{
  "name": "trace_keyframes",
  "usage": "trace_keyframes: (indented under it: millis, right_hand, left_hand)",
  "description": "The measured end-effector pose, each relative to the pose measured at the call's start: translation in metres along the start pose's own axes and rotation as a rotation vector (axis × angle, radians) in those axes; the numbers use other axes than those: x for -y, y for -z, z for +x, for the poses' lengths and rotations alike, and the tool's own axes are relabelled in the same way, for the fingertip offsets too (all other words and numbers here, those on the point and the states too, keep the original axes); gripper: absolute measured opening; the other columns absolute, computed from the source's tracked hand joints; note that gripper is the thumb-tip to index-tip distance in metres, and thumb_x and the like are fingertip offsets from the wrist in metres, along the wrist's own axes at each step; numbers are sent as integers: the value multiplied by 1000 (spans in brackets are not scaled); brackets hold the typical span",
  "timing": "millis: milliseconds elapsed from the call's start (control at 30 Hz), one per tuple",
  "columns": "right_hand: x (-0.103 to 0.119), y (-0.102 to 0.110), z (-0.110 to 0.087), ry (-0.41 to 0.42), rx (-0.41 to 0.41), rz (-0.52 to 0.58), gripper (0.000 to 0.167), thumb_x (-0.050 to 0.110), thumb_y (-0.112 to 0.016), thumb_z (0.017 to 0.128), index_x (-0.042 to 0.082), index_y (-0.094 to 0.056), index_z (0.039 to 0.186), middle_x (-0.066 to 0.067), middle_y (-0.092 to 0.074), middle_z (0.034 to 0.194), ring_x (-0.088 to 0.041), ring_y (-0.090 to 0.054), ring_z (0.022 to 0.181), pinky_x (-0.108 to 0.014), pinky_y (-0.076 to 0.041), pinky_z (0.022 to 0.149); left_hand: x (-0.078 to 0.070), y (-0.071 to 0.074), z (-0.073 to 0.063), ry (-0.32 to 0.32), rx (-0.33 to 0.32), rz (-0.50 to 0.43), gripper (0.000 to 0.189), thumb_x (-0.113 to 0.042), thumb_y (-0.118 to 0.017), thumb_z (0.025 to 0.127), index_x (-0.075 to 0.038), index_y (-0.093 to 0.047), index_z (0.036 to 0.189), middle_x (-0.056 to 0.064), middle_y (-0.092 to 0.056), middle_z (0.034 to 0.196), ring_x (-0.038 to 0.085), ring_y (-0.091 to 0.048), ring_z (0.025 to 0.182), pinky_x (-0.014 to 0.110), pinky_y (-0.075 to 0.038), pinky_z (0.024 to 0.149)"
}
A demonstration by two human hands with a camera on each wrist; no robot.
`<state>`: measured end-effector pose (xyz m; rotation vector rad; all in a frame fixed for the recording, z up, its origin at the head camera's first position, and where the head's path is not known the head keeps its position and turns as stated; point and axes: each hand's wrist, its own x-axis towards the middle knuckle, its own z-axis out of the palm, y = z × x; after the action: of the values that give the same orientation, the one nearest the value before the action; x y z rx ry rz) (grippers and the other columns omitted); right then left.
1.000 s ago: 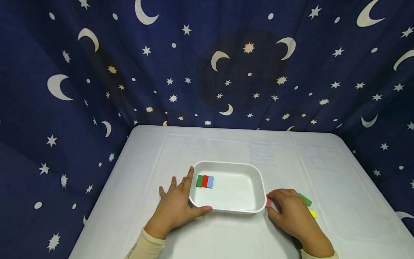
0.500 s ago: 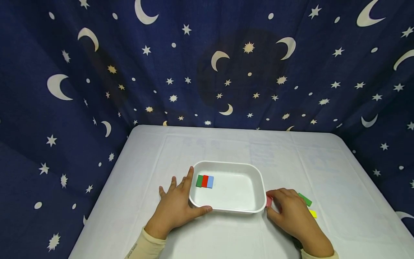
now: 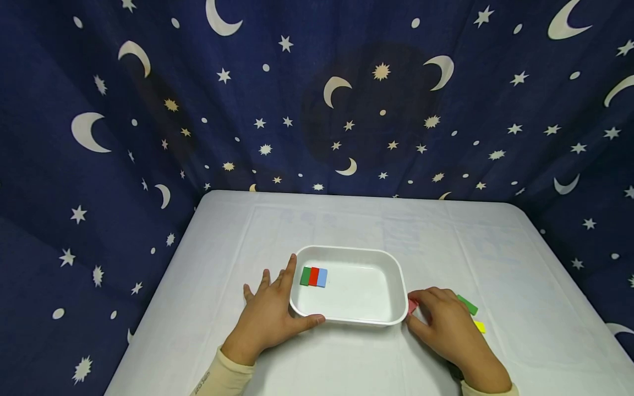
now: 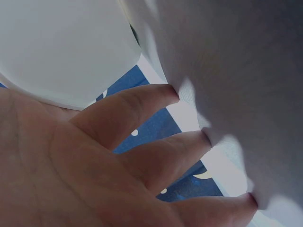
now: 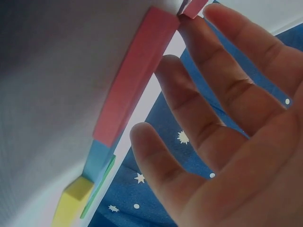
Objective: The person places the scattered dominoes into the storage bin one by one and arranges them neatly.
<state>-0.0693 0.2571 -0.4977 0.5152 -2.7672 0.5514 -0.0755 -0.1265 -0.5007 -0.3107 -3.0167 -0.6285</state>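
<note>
A white tray (image 3: 356, 289) stands on the table, with green (image 3: 305, 276), red (image 3: 314, 277) and blue (image 3: 322, 278) blocks side by side in its left part. My left hand (image 3: 269, 324) spreads around the tray's near left corner, index finger along the left side and thumb at the front edge. In the left wrist view the other fingers (image 4: 161, 156) touch the cloth. Beside the tray's right end my right hand (image 3: 446, 324) pinches a red block (image 3: 413, 306) between thumb and index finger; the fingers cover part of it.
Green (image 3: 467, 304) and yellow (image 3: 479, 326) blocks lie right of my right hand. The right wrist view shows another red block (image 5: 137, 75) and a blue one (image 5: 98, 158) under that hand. A dark star-patterned curtain (image 3: 297, 99) surrounds the white-clothed table (image 3: 337, 214).
The red block at my right fingertips has turned slightly beside the tray, and the right thumb has shifted a little left. My left hand and the tray stay in place.
</note>
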Motion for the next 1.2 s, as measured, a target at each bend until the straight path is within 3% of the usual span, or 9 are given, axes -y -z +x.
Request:
trace_keyframes:
  millis: [700, 1200]
  right_hand:
    - [0, -3, 0, -5, 7, -10, 25, 25, -85, 83, 16, -78, 106, 5, -71, 99, -24, -62, 93, -49, -50, 78]
    - [1, 0, 1, -28, 47, -55, 46, 28, -89, 79, 6, -78, 118, -1, -68, 100, -31, -63, 97, -54, -50, 80]
  left_hand:
    - [-1, 2, -1, 11, 8, -5, 137, -105, -51, 64, -33, -5, 172, 13, -54, 155, 58, -38, 144, 92, -21, 98]
    - [0, 1, 0, 8, -4, -10, 138, -101, -60, 66, -32, -5, 172, 10, -52, 157, 59, -38, 144, 91, -21, 98]
